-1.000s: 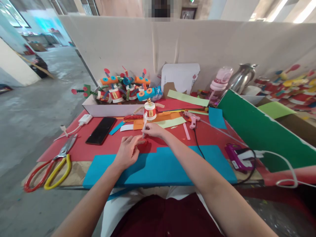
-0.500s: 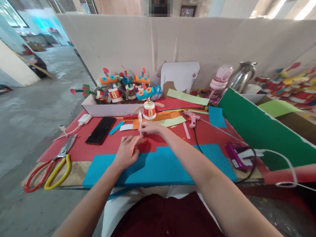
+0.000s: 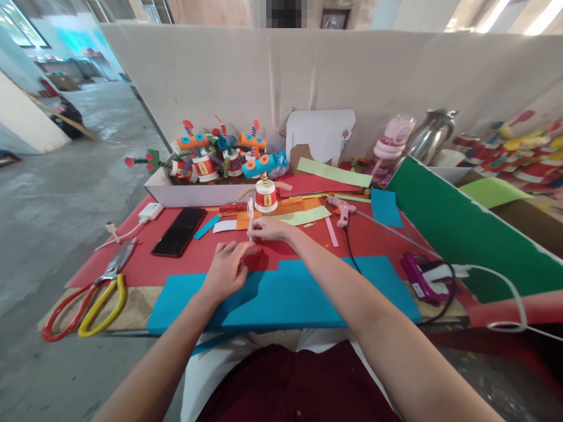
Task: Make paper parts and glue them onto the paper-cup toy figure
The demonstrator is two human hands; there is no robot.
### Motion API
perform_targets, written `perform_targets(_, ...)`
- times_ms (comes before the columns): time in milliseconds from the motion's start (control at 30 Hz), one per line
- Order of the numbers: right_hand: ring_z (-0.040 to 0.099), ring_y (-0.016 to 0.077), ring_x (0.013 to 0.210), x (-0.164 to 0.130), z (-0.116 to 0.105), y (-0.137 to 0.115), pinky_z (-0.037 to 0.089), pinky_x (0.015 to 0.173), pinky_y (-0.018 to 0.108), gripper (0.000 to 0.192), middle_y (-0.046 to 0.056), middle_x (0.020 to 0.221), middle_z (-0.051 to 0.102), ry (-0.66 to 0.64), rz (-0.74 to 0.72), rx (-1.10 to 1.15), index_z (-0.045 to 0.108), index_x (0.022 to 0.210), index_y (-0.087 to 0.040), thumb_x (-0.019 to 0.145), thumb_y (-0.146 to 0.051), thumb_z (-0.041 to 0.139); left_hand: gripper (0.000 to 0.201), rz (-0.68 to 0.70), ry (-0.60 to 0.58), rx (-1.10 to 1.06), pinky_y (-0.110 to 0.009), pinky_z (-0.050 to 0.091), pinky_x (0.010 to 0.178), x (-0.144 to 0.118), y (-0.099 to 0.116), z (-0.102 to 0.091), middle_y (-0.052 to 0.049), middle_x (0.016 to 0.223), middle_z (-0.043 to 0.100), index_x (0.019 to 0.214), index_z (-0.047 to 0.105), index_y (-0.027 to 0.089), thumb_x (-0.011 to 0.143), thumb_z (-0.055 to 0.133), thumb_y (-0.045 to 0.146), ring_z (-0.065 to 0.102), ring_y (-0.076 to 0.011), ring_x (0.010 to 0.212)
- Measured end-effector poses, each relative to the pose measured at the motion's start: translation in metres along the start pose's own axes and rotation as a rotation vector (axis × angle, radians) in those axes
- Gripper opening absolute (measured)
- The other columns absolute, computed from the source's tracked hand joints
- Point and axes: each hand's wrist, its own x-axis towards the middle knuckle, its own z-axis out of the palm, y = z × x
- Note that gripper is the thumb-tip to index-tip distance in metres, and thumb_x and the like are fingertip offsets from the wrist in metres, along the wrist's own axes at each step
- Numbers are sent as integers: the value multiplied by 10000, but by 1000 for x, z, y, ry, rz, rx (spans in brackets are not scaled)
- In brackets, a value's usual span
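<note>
No legible writing, only a small red logo on the white cardboard (image 3: pixel 320 136), right hand (image 3: pixel 270 228) pinching a white pen (image 3: pixel 250 219) upright over red paper (image 3: pixel 281 249), left hand (image 3: pixel 226 269) palm down, fingertips pressing a small red piece (image 3: pixel 255 257) just beside the blue sheet (image 3: pixel 285 296)
</note>
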Motion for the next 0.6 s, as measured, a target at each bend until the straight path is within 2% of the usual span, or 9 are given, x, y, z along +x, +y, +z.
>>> perform_targets(300,515,75,531,0,0,3,367,552,195,192,-14,606,620,18,12,-35,597,648,-133,825,-163,528,477,-20,-24,10,-395,377,782,0,1,-1,-83,950,676,1126,511,182,668,409,95,565,-257,868)
perform_targets(600,545,73,542,-15,3,10,391,589,185,154,-13,632,659,188,42,-62,595,694,-138,838,-144,541,534,-15,-36,-20,-390,375,790,0,1,-3,-69,1061,693,1191,488,195,676,415,72,569,-249,881)
